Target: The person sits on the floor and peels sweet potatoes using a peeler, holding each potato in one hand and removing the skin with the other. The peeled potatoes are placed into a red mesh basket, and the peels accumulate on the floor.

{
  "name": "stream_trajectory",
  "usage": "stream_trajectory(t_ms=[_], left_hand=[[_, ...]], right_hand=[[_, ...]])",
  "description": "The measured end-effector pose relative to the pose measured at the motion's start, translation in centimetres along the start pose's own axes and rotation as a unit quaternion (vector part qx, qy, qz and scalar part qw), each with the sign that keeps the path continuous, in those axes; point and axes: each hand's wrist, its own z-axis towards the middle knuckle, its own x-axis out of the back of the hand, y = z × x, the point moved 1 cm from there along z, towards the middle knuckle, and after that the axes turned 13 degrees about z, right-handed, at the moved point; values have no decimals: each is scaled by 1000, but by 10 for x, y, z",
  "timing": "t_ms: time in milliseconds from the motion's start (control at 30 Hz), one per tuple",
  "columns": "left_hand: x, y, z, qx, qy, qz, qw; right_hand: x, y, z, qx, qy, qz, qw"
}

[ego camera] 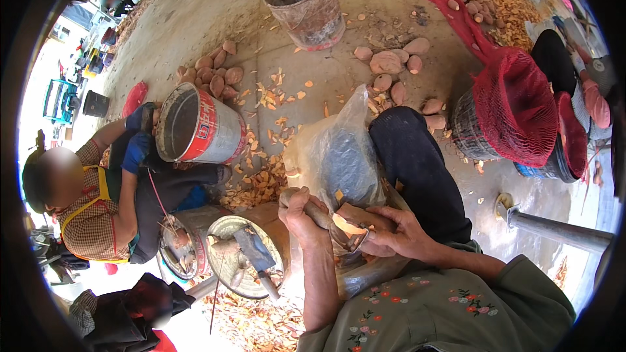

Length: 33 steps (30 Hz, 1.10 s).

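Observation:
My left hand (305, 215) is closed around the wooden handle of a peeling tool (348, 237), whose metal loop lies against a sweet potato (364, 217). A strip of orange peel (348, 225) curls over the tool's end. My right hand (403, 234) holds the reddish-brown sweet potato from the other side. Beneath both hands, a clear plastic sheet (337, 156) covers my lap. At my left, a cleaver (255, 249) rests across a round bucket (215, 274) with pale pieces in it.
Whole sweet potatoes (386, 63) lie on the concrete, with peelings (264, 181) scattered nearby. An empty-looking bucket (305, 10) stands ahead. A co-worker (98, 205) sits at the left by a white-and-red bucket (215, 127). Red mesh (518, 107) drapes a bucket at right, near a metal pole (557, 230).

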Motion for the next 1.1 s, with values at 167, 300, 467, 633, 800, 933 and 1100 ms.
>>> stream_trajectory(t_ms=[167,300,467,633,800,933,1100], left_hand=[[-2,-3,14,7,-55,37,998],[1,-3,23,176,-271,-97,941],[1,10,12,77,-175,-42,981],[38,32,28,73,-6,-125,989],[33,23,8,1,26,-69,997],[7,12,-10,-11,-12,-14,1000],[-3,1,3,-94,-33,92,991]], right_hand=[[-2,-3,-1,7,-3,-26,1000],[-1,-1,0,-4,16,-11,1000],[0,2,0,5,18,11,1000],[5,4,2,-34,32,-10,999],[5,-4,2,-21,-8,-62,998],[-1,-14,2,-45,-23,-29,998],[0,-3,1,-6,-27,-79,996]])
